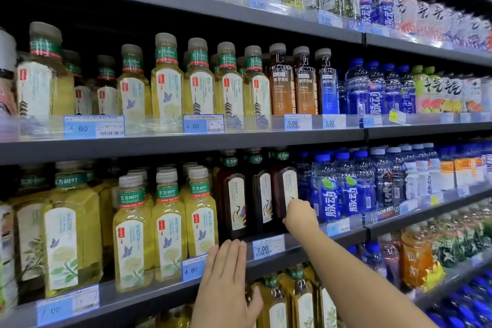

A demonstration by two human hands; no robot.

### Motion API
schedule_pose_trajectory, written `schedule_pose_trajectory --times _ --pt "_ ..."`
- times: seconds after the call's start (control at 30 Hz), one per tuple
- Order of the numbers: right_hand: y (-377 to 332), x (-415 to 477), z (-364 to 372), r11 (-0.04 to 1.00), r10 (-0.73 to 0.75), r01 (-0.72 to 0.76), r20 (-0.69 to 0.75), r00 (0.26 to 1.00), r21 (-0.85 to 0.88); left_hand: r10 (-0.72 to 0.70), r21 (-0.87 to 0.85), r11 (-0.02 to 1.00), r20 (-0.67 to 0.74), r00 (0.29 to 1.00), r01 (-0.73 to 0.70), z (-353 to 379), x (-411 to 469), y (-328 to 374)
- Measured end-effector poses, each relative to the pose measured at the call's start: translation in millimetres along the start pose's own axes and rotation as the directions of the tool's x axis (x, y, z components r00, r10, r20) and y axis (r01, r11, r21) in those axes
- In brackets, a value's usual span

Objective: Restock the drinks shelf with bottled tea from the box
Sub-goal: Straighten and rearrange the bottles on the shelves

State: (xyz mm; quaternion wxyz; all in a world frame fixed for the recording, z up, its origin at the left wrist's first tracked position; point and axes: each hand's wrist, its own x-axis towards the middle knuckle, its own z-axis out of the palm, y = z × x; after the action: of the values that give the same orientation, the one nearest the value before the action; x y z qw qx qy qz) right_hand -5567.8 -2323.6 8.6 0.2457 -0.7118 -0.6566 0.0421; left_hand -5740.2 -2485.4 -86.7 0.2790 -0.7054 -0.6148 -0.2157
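presently, restocking at the third shelf (pixel 138 298) down. the right hand (pixel 300 214) meets the lower front of the rightmost dark tea bottle (pixel 288 184), fingers curled against its label; whether they close round it or only nudge it cannot be told. the left hand (pixel 226 271) lies flat against the clear front rail, just left of the price tag (pixel 268 246), fingers straight, together and released, holding nothing. two more dark bottles (pixel 235 194) stand to the left, yellow tea bottles (pixel 170 226) beyond them, and blue bottles (pixel 327 194) just beside on the right. the box is not in view. risks, as judged: contact is low on a tall narrow bottle, so a push there may tilt its top back or sideways into the blue bottles and set a row toppling; a pull forward may tip it over the low rail, where the flat left hand is poorly placed to catch it; the label may end up turned away from the aisle
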Motion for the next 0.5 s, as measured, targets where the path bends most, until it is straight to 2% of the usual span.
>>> schedule_pose_trajectory --times 0.23,0.5 --pt "-11.2 15.6 5.9 0.985 0.034 -0.049 0.091 0.995 0.167 0.007 0.01 1.0 -0.021 1.0 -0.006 5.5 3.8 -0.7" --pt "-13.4 11.3 7.2 0.996 0.01 -0.013 0.031 0.999 0.091 0.022 0.024 0.999 -0.051 0.998 -0.021 14.1 3.9 -3.3"
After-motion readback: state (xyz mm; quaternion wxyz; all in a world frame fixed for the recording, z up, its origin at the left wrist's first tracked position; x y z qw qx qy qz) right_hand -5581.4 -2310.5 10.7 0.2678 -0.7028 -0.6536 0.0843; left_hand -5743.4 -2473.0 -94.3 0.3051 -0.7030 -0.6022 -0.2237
